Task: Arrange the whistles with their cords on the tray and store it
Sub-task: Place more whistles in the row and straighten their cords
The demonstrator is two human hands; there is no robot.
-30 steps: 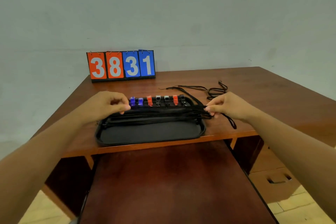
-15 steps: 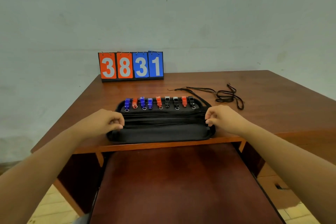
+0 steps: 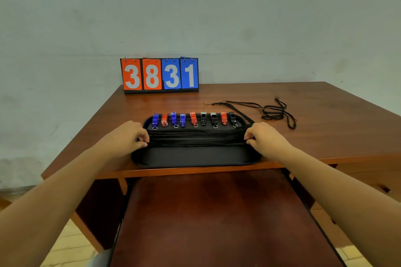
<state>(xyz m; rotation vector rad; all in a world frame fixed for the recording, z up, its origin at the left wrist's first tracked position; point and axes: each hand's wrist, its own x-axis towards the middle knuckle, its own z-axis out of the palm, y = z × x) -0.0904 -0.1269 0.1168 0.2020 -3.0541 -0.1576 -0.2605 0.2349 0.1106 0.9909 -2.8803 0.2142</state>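
At the tray's left end my left hand point(image 3: 128, 136) rests with fingers curled and pressed together, pinching the left end of the bundled cords point(image 3: 196, 138). From there the bundle runs straight across the black tray point(image 3: 195, 157), its long axis left to right, parallel to the desk's point(image 3: 325, 128) front edge. Behind it, along the tray's far side, the whistles point(image 3: 194, 119) stand in a row, blue and orange toward the left, black and orange toward the right. At the right end my right hand point(image 3: 265, 138) mirrors the left, fingertips closed on the other end of the cords. Farther right, well apart from the tray, a loose cord point(image 3: 274, 111) lies on the wood, with one strand reaching back toward the tray's far right corner. I judge the bundle sits evenly between both hands, neither nearer, so the next move is to set it flat, then fetch the stray cord with the right hand, which is closer. Below the desk edge a pulled-out shelf point(image 3: 217, 219) waits, likely for storing.
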